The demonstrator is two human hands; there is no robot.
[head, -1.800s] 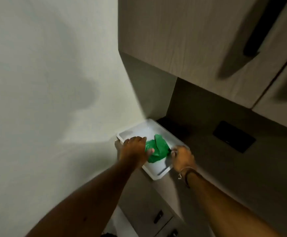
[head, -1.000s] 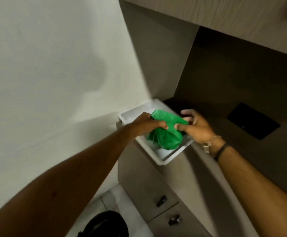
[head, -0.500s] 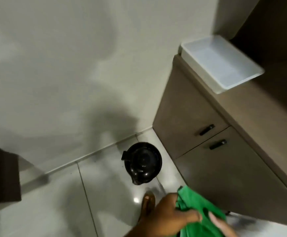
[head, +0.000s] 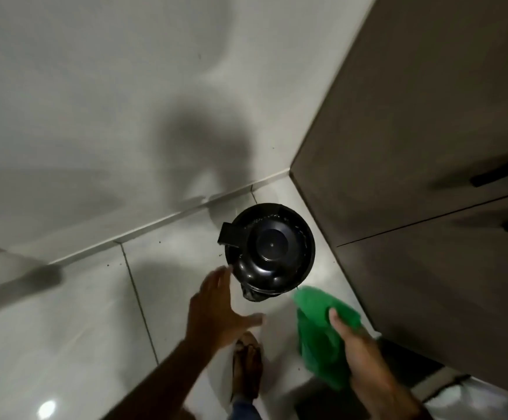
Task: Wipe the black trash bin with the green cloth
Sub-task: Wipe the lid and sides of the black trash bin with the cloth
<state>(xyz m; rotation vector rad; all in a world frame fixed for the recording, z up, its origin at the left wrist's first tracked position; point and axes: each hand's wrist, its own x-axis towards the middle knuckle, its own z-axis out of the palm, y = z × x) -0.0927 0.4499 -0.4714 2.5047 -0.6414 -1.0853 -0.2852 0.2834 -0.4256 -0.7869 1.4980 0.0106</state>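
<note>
A round black trash bin [head: 269, 251] with a domed lid stands on the tiled floor in the corner between the wall and the cabinet. My left hand [head: 216, 310] is open, fingers spread, its fingertips close to the bin's left rim; I cannot tell whether they touch it. My right hand [head: 358, 344] grips the green cloth [head: 319, 331], which hangs crumpled just below and right of the bin, apart from it.
A brown cabinet [head: 428, 147] with two dark handles fills the right side. A pale wall [head: 125, 101] meets the glossy floor tiles [head: 79, 328] behind the bin. My foot [head: 246, 365] stands on the floor below the bin.
The green cloth was lifted out of the white tray on the counter. My view dropped to the floor and closer to the bin. My left hand let go of the cloth and reached toward the bin.
</note>
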